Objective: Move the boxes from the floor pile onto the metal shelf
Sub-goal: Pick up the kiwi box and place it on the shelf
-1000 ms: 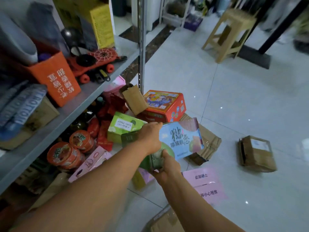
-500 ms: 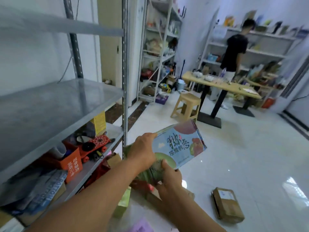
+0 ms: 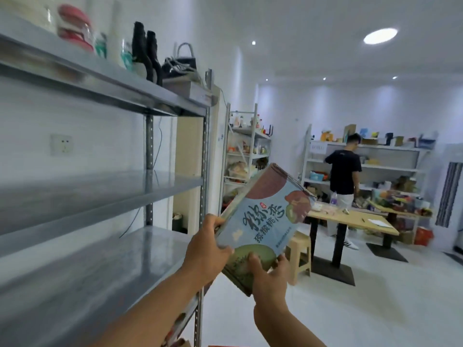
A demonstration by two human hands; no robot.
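Your right hand (image 3: 270,274) cups the near bottom corner of the blue kiwi box (image 3: 265,221), with the thumb curled onto the printed face. Your left hand (image 3: 208,249) grips its left edge. With the 2 hands closed on it, the box hangs in the air just right of the metal shelf (image 3: 100,271), beside the front post (image 3: 204,171), touching no board. It looks like a flat, stiff, light carton with a glossy face that may slip, so hold it by edges and corners. The far flap (image 3: 278,170) seems loose; avoid it. The long axis runs from your hands up and away to the right, far end highest.
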